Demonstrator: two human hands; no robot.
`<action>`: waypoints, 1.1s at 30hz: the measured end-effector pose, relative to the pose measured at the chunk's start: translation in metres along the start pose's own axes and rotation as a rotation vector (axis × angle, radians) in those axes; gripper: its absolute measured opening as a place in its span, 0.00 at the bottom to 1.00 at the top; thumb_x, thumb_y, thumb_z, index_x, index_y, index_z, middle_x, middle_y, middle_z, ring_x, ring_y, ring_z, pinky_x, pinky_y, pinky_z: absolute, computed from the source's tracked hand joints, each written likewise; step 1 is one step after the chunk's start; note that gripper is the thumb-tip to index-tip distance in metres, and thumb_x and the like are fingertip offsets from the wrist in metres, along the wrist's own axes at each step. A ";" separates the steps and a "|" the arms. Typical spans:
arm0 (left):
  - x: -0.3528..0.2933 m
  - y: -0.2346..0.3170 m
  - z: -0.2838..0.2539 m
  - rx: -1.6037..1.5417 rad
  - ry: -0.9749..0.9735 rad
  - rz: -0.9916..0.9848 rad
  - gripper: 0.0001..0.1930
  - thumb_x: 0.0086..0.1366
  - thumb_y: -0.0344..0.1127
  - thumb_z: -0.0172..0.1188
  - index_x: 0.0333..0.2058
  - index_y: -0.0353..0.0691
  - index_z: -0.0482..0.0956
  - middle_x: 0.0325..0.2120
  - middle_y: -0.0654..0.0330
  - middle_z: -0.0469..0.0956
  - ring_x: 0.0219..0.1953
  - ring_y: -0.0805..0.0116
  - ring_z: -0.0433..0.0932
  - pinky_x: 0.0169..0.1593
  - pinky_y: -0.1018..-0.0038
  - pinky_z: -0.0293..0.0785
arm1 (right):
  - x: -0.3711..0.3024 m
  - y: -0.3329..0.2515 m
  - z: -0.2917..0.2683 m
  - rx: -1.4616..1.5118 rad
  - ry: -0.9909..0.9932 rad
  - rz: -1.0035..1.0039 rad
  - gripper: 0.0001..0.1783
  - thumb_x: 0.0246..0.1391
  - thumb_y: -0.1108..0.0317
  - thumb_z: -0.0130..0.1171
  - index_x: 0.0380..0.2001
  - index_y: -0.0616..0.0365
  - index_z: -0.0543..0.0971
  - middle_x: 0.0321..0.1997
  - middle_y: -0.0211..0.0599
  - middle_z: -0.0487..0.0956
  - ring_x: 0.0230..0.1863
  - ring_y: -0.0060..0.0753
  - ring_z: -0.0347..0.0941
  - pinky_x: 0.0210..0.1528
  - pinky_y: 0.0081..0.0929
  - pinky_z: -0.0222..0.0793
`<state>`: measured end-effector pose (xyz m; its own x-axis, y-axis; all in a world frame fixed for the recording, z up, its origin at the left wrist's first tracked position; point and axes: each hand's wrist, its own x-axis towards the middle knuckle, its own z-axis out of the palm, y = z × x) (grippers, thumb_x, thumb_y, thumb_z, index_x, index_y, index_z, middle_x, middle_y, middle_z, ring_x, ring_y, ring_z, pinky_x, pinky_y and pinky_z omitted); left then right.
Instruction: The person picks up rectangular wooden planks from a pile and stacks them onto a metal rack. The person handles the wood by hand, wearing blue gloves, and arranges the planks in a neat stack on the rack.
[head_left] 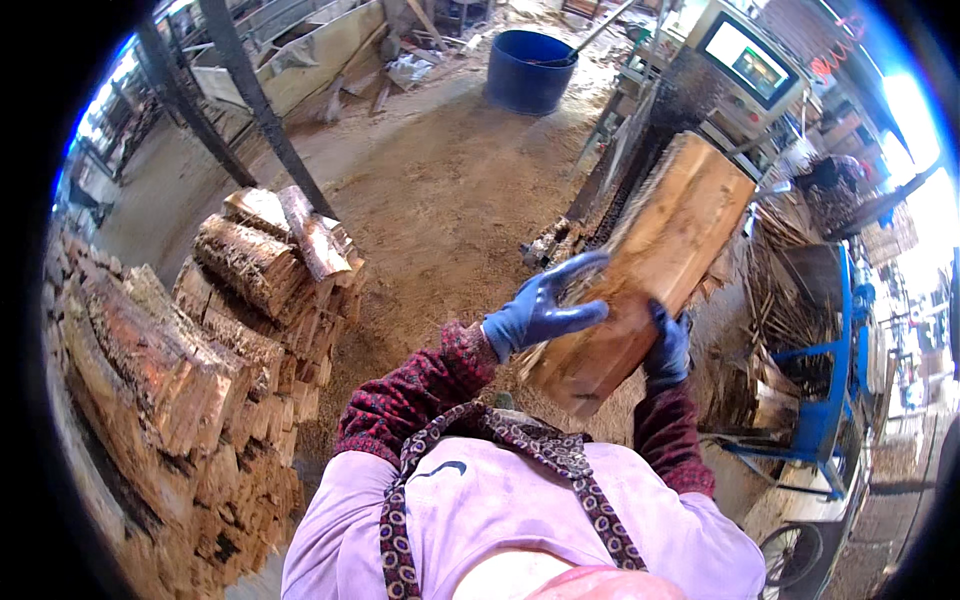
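Observation:
A long, thick wooden slab with a pale brown sawn face lies slanted in front of me. Its near end comes close to my apron, and its far end reaches up to the machine. My right hand, in a blue glove, grips the slab's right edge near the close end, thumb on top. At the left edge is my left hand, also blue-gloved, with thumb and fingers spread apart. Its thumb points over the slab; whether it touches the wood I cannot tell.
Stacked rough slabs with bark stand at my left. A machine with a screen panel rises at the far right. Beyond lies a sawdust-covered floor with a blue tub. A blue metal frame holding wood strips stands right.

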<state>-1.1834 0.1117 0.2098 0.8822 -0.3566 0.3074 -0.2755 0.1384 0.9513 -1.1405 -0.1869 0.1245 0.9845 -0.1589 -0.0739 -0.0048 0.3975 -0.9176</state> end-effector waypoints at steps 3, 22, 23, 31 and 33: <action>-0.029 -0.030 -0.009 0.001 0.014 -0.095 0.39 0.65 0.48 0.72 0.69 0.37 0.66 0.66 0.53 0.70 0.68 0.64 0.65 0.71 0.63 0.59 | 0.124 -0.016 -0.048 0.065 -0.224 0.162 0.21 0.60 0.66 0.64 0.56 0.57 0.80 0.55 0.41 0.82 0.57 0.41 0.76 0.63 0.37 0.70; -0.443 0.155 -0.082 0.838 1.763 0.140 0.26 0.67 0.32 0.67 0.62 0.33 0.74 0.55 0.49 0.81 0.56 0.61 0.81 0.61 0.66 0.75 | -0.163 0.087 0.494 -0.041 -1.604 0.349 0.28 0.70 0.67 0.58 0.69 0.64 0.67 0.67 0.44 0.74 0.66 0.34 0.72 0.67 0.32 0.70; -0.456 0.166 -0.085 0.885 1.787 0.177 0.27 0.67 0.32 0.67 0.63 0.32 0.72 0.56 0.49 0.80 0.58 0.60 0.79 0.62 0.65 0.74 | -0.199 0.071 0.533 -0.028 -1.725 0.391 0.29 0.70 0.64 0.59 0.69 0.62 0.68 0.67 0.42 0.75 0.65 0.34 0.73 0.66 0.33 0.71; -0.529 0.283 -0.158 1.171 1.819 0.233 0.33 0.64 0.37 0.72 0.63 0.31 0.70 0.60 0.43 0.74 0.62 0.52 0.74 0.67 0.62 0.68 | -0.384 0.112 0.773 -0.340 -1.855 -0.302 0.33 0.61 0.41 0.64 0.52 0.62 0.82 0.51 0.44 0.83 0.53 0.42 0.79 0.58 0.37 0.73; -0.531 0.297 -0.166 1.281 1.791 -0.095 0.36 0.61 0.43 0.76 0.61 0.30 0.71 0.58 0.45 0.76 0.62 0.55 0.75 0.66 0.64 0.67 | -0.400 0.138 0.794 -0.544 -1.685 -0.856 0.41 0.57 0.33 0.63 0.51 0.66 0.81 0.52 0.51 0.82 0.55 0.50 0.78 0.60 0.40 0.71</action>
<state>-1.6700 0.4949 0.3249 0.0201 0.7609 0.6485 0.4096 -0.5980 0.6889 -1.3954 0.6490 0.3375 -0.1074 0.8805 0.4618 0.7612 0.3716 -0.5315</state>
